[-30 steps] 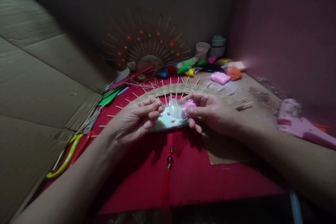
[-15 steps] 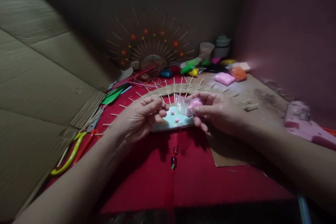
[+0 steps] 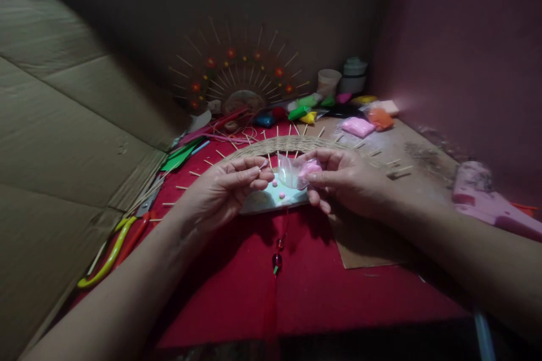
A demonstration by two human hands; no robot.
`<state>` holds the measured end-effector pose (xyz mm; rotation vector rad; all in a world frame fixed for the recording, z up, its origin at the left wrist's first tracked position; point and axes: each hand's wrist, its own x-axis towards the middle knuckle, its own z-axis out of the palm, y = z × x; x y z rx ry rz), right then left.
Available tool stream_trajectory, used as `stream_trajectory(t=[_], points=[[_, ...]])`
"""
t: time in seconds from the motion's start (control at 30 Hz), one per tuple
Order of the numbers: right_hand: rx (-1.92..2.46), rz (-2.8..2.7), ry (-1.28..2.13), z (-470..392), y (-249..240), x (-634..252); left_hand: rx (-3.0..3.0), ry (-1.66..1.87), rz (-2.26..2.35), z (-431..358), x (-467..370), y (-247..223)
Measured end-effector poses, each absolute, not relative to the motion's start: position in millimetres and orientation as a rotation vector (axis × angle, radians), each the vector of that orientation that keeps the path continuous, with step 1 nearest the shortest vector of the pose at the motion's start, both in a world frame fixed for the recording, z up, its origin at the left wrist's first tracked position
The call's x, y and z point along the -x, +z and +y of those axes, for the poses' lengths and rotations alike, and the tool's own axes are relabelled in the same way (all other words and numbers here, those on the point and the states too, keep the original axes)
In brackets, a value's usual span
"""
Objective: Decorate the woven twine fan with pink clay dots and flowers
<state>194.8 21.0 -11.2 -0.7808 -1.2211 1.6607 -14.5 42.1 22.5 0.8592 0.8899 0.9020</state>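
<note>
- Gripping a clear bag [image 3: 290, 172] between thumb and fingers, the right hand [image 3: 345, 177] clamps its end around a pink clay-like lump [image 3: 312, 166]; the bag's clear end points toward the left hand [image 3: 224, 186].
- The left thumb and forefinger come close together just beside that clear end; whether a bit of pink sits between them is too small to tell.
- The two hands are apart, with the bag between them, above a pale blue panel [image 3: 254, 201] bearing small pink balls [image 3: 282, 196].
- A light right thumb seems best: such a lump looks soft and would probably flatten or stick to the film under a hard squeeze.
- Any bit worked in the left fingertips should round better with slow, even rolling than with a sharp pinch.
- Low fingers could smear or shift the balls, so a little height over the panel is wise.
- Behind, the thin sticks of the woven band [image 3: 292, 144] look easy to snag; short, careful reaches suit this crowded spot.
</note>
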Motion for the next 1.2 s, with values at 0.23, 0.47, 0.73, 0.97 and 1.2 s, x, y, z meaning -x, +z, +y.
stream_trajectory(t=[0.23,0.47,0.73,0.97,1.2], points=[[0.767,-1.234,1.663,20.9,-12.1,-195.1,-0.901,0.848,0.895,43.4,19.6,21.2],[0.799,-1.218,1.67,20.1,-9.4,-194.8,-0.988,0.865,0.881,41.9,21.0,21.3],[0.774,-1.226,1.652,21.1,-12.4,-195.2,-0.981,0.877,0.822,41.9,21.1,26.1],[0.786,-1.218,1.647,21.2,-12.1,-196.0,-1.04,0.859,0.852,44.4,24.5,20.8],[0.757,-1.171,1.632,22.1,-9.0,-196.8,-1.153,0.773,0.853,43.2,25.7,26.2]])
